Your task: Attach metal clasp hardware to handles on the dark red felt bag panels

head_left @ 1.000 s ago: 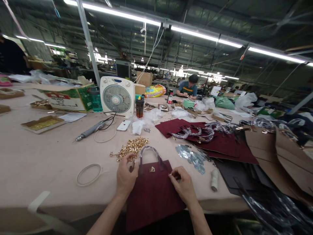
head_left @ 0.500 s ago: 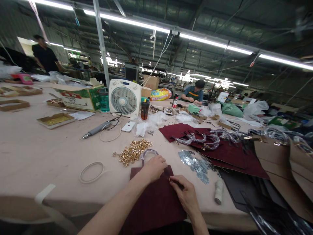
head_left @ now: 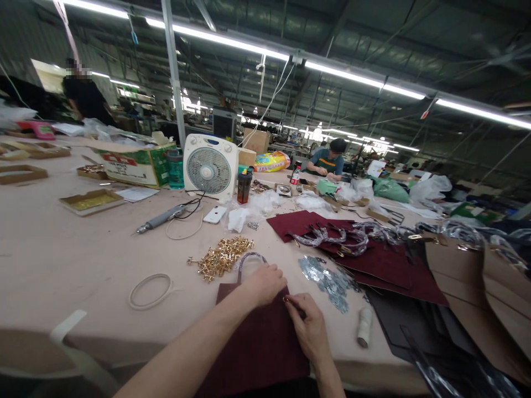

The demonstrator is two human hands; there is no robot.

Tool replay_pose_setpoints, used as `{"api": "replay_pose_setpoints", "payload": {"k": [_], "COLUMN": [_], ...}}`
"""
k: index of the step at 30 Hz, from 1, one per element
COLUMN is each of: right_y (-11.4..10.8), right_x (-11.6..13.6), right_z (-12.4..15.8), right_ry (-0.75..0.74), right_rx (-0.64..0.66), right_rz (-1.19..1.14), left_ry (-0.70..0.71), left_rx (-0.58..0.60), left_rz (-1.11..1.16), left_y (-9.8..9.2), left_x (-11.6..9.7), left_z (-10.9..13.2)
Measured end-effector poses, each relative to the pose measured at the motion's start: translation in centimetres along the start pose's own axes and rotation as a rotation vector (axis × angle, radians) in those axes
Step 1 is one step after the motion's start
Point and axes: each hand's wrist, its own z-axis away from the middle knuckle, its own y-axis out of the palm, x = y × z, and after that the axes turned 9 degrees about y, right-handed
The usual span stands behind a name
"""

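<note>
A maroon bag panel [head_left: 265, 342] lies in front of me at the table's near edge, its plastic-wrapped handle [head_left: 251, 256] arching up at the far end. My left hand [head_left: 265, 284] is closed over the panel's top part near the handle, its fingers bent and partly hiding that edge. On the panel's right side my right hand [head_left: 309, 326] pinches a small gold metal fitting [head_left: 285, 299] between thumb and forefinger, at the panel's edge. A heap of gold metal fittings [head_left: 222, 257] lies beyond my left hand. Flat silver metal plates [head_left: 326, 282] are spread beyond my right hand.
A grey electric screwdriver [head_left: 161, 219], a phone [head_left: 214, 214] and a box fan [head_left: 211, 166] stand or lie further back. Maroon panels with wrapped handles [head_left: 373, 265] are stacked at right, near a thread spool [head_left: 364, 327]. A tape ring [head_left: 150, 291] lies left. A co-worker [head_left: 329, 157] sits across.
Both hands stay at the panel, with the right hand still pinching at its edge. The whole view has shifted slightly.
</note>
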Motion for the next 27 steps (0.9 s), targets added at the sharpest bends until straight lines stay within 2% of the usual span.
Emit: {"api": "replay_pose_setpoints", "payload": {"k": [6,11,14,20,23,27], "right_y": [-0.2,-0.2,-0.2,-0.3,-0.4,0.0], "right_x": [0.4,0.5,0.7,0.8,0.5,0.0], "right_z": [0.1,0.1,0.2,0.4,0.2,-0.5], "right_ry": [-0.004,-0.015,-0.038,-0.058,-0.035,0.051], "right_rx": [-0.002,0.019,0.047,0.085,0.090,0.075], "right_rz": [0.011,0.021,0.005,-0.011,-0.036,-0.105], "left_ry": [-0.084,-0.264,-0.329,-0.380,-0.394,-0.446], "left_rx": [-0.010,-0.112,-0.155,-0.229,-0.250,-0.346], "left_rz": [0.132,0.326,0.520,0.912,1.031,1.098], "left_y": [0.1,0.0,0.2,2.9,4.7,6.3], "left_x": [-0.5,-0.9,-1.2,-1.5,-1.3,-1.0], "left_z": [-1.1,-2.7,-4.1,-5.4,-4.8,-4.2]}}
